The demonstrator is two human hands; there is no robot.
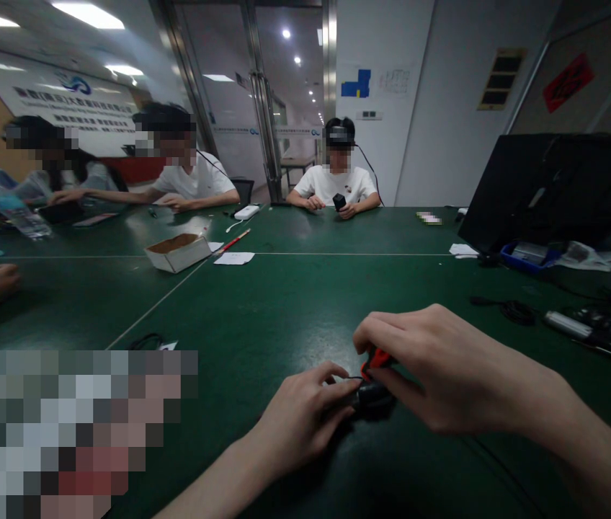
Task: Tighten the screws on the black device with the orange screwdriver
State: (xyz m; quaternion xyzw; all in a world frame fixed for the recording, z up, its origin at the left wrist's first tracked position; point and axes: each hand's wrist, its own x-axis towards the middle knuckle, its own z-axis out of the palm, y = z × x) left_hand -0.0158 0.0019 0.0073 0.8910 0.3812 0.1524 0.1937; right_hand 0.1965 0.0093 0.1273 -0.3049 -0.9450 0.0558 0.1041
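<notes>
Low in the view, my left hand is closed round a dark, roughly cylindrical object just above the green table. My right hand pinches a small red-and-black thing over that dark object; its kind is not clear because my fingers cover most of it. A thin dark strand, like a wire, runs between the fingertips of both hands. A thin black cable lies on the table below my right forearm.
A white open box stands left of centre beside papers and a red stick. At right are a black monitor, a blue tray and tangled black cables. Several people sit round the table; one person faces me.
</notes>
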